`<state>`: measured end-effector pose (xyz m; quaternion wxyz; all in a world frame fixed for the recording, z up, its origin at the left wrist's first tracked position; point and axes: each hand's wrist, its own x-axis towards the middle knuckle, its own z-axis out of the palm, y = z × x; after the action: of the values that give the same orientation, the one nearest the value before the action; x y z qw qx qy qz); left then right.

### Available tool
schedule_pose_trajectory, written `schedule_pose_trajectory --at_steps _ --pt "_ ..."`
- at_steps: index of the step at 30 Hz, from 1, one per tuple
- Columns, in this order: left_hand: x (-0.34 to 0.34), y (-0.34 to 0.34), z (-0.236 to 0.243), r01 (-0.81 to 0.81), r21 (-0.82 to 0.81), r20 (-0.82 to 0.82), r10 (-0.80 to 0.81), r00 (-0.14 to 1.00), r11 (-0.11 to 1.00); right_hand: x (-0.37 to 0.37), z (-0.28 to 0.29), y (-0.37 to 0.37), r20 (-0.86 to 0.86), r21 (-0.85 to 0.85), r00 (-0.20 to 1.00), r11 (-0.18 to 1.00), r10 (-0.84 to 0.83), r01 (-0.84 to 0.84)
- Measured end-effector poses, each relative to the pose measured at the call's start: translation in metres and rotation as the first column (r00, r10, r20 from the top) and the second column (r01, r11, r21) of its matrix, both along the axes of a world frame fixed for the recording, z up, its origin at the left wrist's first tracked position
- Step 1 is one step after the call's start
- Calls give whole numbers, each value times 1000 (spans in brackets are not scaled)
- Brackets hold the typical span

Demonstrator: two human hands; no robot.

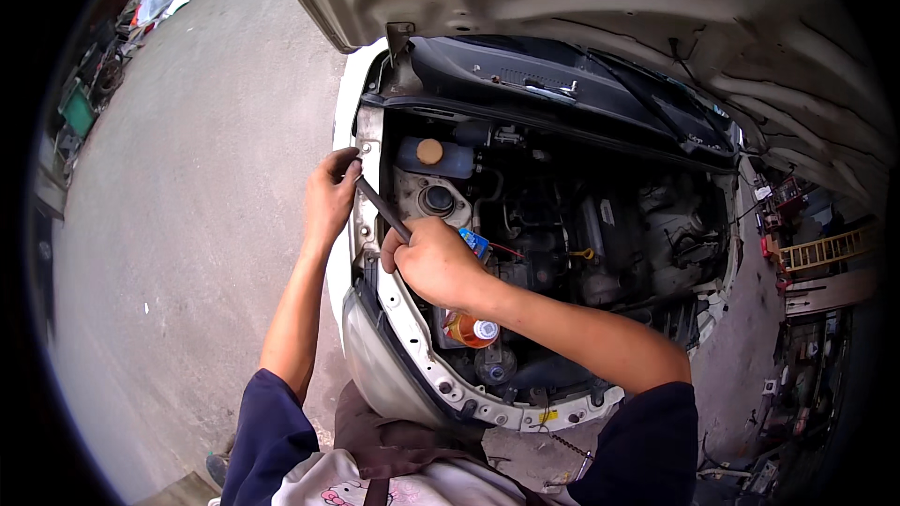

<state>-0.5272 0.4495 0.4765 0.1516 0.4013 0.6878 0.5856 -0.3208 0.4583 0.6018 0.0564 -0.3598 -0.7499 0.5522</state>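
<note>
My left hand [330, 201] is closed at the far end of a dark grey hose-like piece [382, 208], over the white fender edge [367, 239]. The near end of that piece goes into my right hand [433, 262], which is wrapped round it; its fingertips are partly hidden. Whether the piece is stiff or soft I cannot tell. Beyond it lie a fluid tank with a tan cap [429, 152] and a round strut mount [437, 199]. A blue packet [474, 244] shows behind my right hand. Under my right forearm is an orange bottle with a white cap [473, 330].
The raised hood [600, 0] hangs over the engine bay, with the engine [605, 234] in the middle. A ratchet-like chrome tool [553, 91] lies by the windshield. The headlight [394, 365] is close to my body. At the right stands a yellow ladder [825, 249] among clutter.
</note>
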Motion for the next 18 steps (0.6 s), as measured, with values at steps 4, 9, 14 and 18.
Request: schedule_pose_trajectory --at_steps 4,9,14,18 --pt "3 110 59 328 -95 -340 -341 877 940 -1 0 8 44 22 997 998 58 -59" --pt "8 258 56 404 -206 -695 -424 581 891 4 4 19 35 24 997 997 72 -73" --pt "7 317 43 455 -363 -632 -574 520 813 9 4 25 20 -29 993 993 112 -112" --pt "-10 348 28 526 -424 -678 -643 355 737 9 -5 33 -7 -26 993 992 121 -121"
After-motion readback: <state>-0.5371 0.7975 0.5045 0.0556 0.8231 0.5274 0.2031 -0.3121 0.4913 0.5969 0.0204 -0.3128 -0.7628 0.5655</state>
